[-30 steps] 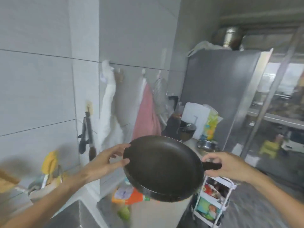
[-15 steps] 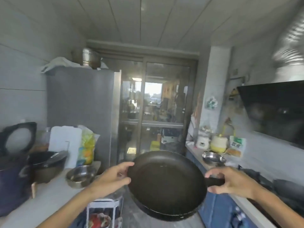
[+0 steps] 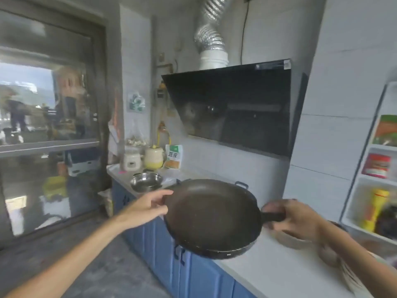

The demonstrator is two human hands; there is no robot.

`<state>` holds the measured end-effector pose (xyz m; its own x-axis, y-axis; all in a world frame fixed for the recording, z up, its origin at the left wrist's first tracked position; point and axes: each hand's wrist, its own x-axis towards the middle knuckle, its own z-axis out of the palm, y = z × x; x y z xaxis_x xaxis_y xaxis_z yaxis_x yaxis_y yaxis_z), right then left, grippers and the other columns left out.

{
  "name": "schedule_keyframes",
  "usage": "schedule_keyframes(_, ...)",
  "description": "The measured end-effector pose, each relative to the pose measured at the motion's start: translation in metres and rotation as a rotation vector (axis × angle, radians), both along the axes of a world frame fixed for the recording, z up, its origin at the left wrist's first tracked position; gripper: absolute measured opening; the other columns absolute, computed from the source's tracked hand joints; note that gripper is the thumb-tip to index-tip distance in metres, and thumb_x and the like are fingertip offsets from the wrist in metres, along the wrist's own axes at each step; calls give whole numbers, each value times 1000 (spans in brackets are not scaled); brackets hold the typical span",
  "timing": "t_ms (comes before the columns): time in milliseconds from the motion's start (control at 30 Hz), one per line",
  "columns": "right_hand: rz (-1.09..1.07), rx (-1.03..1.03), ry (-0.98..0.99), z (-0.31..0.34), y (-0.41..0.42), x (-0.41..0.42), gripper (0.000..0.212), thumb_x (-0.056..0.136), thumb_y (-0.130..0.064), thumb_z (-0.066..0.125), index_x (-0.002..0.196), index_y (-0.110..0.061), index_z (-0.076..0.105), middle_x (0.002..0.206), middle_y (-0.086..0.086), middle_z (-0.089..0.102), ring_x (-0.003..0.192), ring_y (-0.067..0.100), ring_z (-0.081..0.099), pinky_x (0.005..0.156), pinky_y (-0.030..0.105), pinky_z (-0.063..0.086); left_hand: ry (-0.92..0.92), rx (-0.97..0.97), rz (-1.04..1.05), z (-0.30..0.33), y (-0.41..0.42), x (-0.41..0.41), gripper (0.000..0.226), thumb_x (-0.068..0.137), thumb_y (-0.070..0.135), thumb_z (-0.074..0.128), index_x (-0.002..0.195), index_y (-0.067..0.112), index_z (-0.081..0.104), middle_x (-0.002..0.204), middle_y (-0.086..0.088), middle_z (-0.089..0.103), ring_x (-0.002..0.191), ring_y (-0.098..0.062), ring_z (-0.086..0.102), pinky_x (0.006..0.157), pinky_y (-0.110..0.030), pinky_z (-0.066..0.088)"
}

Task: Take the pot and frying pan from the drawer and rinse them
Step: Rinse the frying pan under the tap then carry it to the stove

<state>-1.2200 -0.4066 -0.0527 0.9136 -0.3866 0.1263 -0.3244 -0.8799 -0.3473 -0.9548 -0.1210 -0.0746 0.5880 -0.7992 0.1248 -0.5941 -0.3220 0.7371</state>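
Note:
A black frying pan (image 3: 212, 216) is held in the air at chest height, tilted toward me, above the edge of a white counter (image 3: 279, 274). My right hand (image 3: 294, 218) is closed around its short black handle. My left hand (image 3: 148, 207) grips the pan's left rim with thumb and fingers. A small steel pot (image 3: 146, 181) stands on the counter behind the pan, to the left. A dark wok with a loop handle (image 3: 241, 186) shows just behind the pan's far rim.
Blue cabinet doors (image 3: 167, 250) run under the counter. A black range hood (image 3: 234, 108) with a foil duct hangs on the right wall. Jars and a packet (image 3: 173, 157) stand at the counter's far end. A white shelf (image 3: 371, 183) with bottles is at right; a glass door (image 3: 49, 125) at left.
The view has swung to the right, from the sink wall past the fridge and glass door to the stove side. Both hands have kept their hold on the pan throughout.

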Motion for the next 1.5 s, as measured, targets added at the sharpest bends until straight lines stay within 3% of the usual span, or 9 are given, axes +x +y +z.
schedule_keyframes(100, -179, 25, 9, -5, -41, -20, 19, 70, -45, 73, 84, -49, 61, 63, -36, 60, 62, -10, 58, 68, 19, 45, -4, -6, -168, -2, -89, 23, 43, 80, 27, 62, 111, 54, 51, 120, 16, 61, 115, -4, 56, 100, -27, 42)
schedule_keyframes(200, -357, 54, 19, -10, -76, -43, 25, 64, -48, 77, 80, -52, 59, 59, -26, 63, 61, -7, 59, 66, 18, 43, -24, 2, -320, -15, -177, 33, 51, 65, 46, 60, 113, 58, 50, 123, 13, 61, 112, -5, 58, 101, -39, 46)
schedule_keyframes(267, -486, 68, 7, -24, -100, -63, 36, 50, -69, 71, 82, -59, 58, 76, -22, 68, 74, -1, 64, 75, 27, 49, -8, 7, -409, -29, -233, 25, 53, 71, 36, 63, 121, 51, 51, 119, 15, 60, 108, -4, 57, 100, -31, 44)
schedule_keyframes(367, -635, 55, 22, -55, -125, -91, 28, 55, -64, 70, 76, -67, 52, 87, -23, 66, 84, 10, 63, 82, 34, 50, 43, 29, -505, -59, -307, 6, 54, 82, 11, 61, 132, 29, 51, 112, 9, 63, 96, -5, 62, 90, -21, 45)
schedule_keyframes(567, -821, 101, 125, -139, -167, -116, 27, 69, -48, 75, 92, -50, 61, 61, -30, 58, 78, 14, 58, 63, 25, 39, 179, 172, -588, -153, -400, -26, 61, 83, 5, 56, 138, 25, 44, 125, 2, 58, 112, -12, 55, 100, -25, 42)
schedule_keyframes(667, -838, 165, 140, -187, -186, -118, 33, 69, -51, 73, 100, -47, 62, 80, -16, 63, 81, 14, 59, 68, 28, 42, 171, 275, -547, -200, -424, -32, 63, 83, 7, 55, 139, 32, 41, 124, 6, 51, 109, -12, 47, 93, -22, 33)
schedule_keyframes(867, -783, 282, 243, -280, -235, -110, 30, 72, -49, 68, 100, -44, 61, 80, -12, 68, 83, 17, 62, 73, 32, 47, 117, 478, -536, -293, -460, -30, 62, 88, 12, 52, 145, 31, 32, 118, -1, 45, 106, -12, 43, 92, -25, 31)
schedule_keyframes(1000, -786, 355, 268, -328, -249, -103, 28, 73, -52, 66, 100, -44, 60, 79, -13, 68, 80, 17, 60, 73, 32, 47, 65, 552, -535, -332, -472, -23, 60, 90, 17, 48, 145, 32, 28, 133, -3, 43, 122, -20, 44, 97, -31, 35)
schedule_keyframes(1500, -794, 272, 415, -372, -263, -96, 32, 82, -57, 54, 112, -46, 52, 98, -7, 69, 90, 23, 60, 77, 33, 42, 69, 560, -637, -377, -479, -7, 59, 94, 26, 40, 145, 45, 15, 156, 6, 25, 138, -18, 33, 109, -43, 31)
